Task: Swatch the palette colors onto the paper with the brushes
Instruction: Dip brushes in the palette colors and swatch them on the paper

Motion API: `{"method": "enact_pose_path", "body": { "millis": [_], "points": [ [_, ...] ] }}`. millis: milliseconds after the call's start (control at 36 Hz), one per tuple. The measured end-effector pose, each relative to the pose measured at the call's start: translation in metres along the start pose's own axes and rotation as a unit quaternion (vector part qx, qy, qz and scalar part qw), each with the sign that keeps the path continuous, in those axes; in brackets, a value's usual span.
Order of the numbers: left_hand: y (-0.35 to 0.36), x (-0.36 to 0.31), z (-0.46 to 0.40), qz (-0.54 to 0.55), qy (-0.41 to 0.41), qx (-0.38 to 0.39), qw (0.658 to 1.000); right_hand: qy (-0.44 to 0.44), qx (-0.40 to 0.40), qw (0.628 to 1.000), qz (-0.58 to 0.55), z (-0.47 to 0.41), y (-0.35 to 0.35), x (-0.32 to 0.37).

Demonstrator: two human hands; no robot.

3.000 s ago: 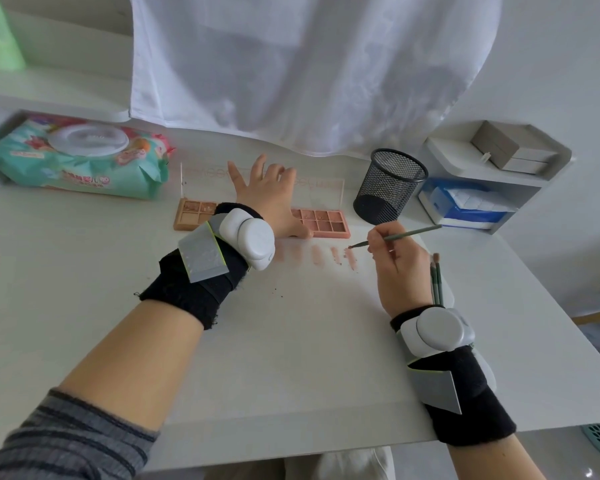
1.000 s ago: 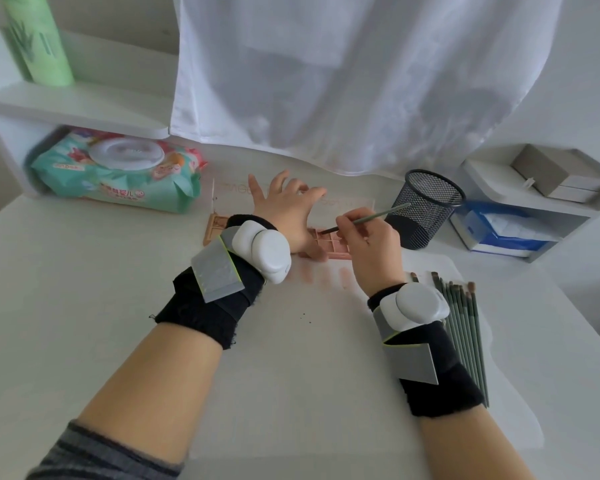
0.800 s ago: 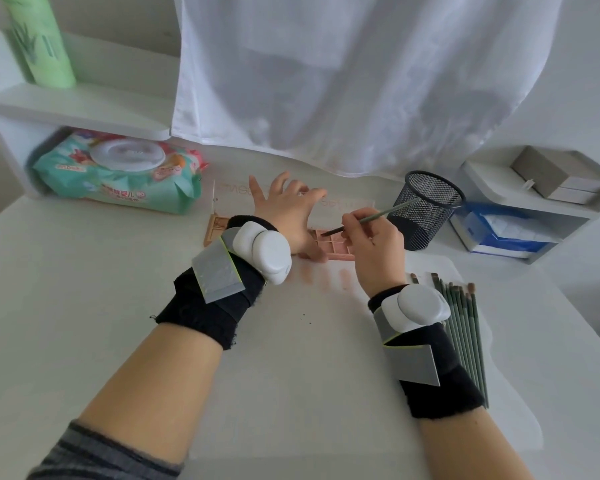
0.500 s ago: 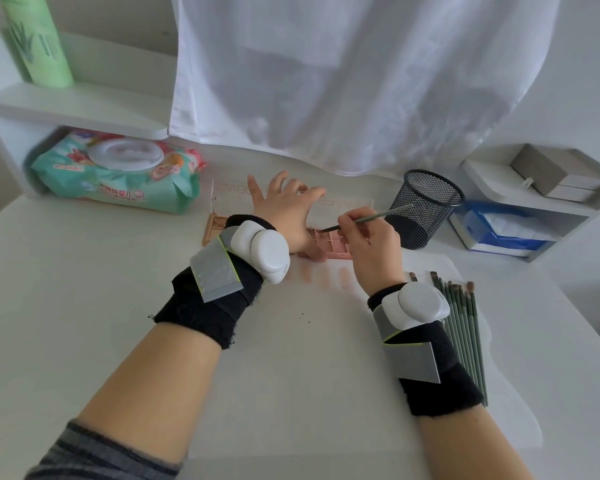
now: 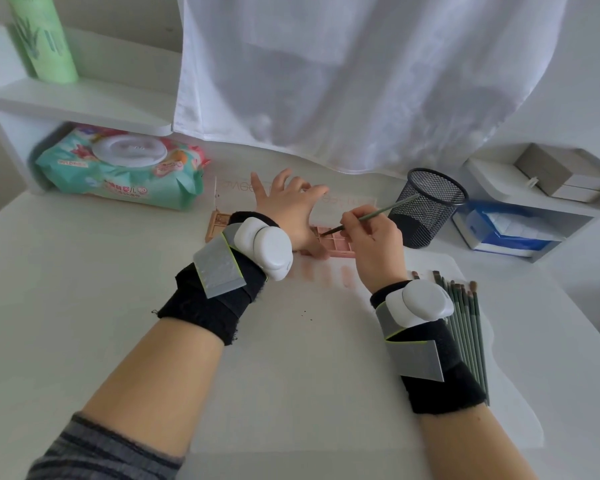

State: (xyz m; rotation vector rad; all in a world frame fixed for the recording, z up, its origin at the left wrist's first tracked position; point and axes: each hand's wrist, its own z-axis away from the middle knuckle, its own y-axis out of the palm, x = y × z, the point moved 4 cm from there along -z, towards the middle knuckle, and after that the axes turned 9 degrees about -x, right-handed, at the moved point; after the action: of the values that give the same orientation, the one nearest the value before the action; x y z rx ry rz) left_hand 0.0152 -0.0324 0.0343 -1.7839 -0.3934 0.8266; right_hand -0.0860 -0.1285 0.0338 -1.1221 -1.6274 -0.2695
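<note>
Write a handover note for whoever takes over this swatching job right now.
Left hand: open, fingers spread, pressing down on the eyeshadow palette to steady it.
Right hand: pinch grip on a thin green brush, tip in a pan at the palette's right end.
Paper: lies in front of the palette, with a row of pink swatches along its far edge.
Spare brushes: lined up on the paper's right side, beside the right wrist.
Done: a few swatches.
Left: load this color, stroke it next to the last swatch, then carry on through the remaining pans.
</note>
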Motion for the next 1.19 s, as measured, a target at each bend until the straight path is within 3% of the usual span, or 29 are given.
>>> {"method": "enact_pose_path", "body": {
  "millis": [194, 750, 1028, 1194],
  "points": [
    [0.001, 0.002, -0.001, -0.008, 0.001, -0.001, 1.000, -0.033, -0.028, 0.999, 0.009, 0.000, -0.005, 0.001],
    [0.002, 0.002, -0.002, -0.006, 0.001, -0.005, 1.000, -0.024, -0.041, 0.999, 0.022, 0.000, -0.003, -0.004],
    [0.003, -0.004, -0.001, -0.019, 0.004, 0.000, 1.000, 0.106, -0.108, 0.983, -0.105, -0.004, -0.028, -0.006],
    [0.007, -0.011, 0.000, -0.043, -0.002, -0.008, 0.999, 0.137, -0.117, 0.976, -0.126, 0.001, -0.059, -0.008]
  ]
}}
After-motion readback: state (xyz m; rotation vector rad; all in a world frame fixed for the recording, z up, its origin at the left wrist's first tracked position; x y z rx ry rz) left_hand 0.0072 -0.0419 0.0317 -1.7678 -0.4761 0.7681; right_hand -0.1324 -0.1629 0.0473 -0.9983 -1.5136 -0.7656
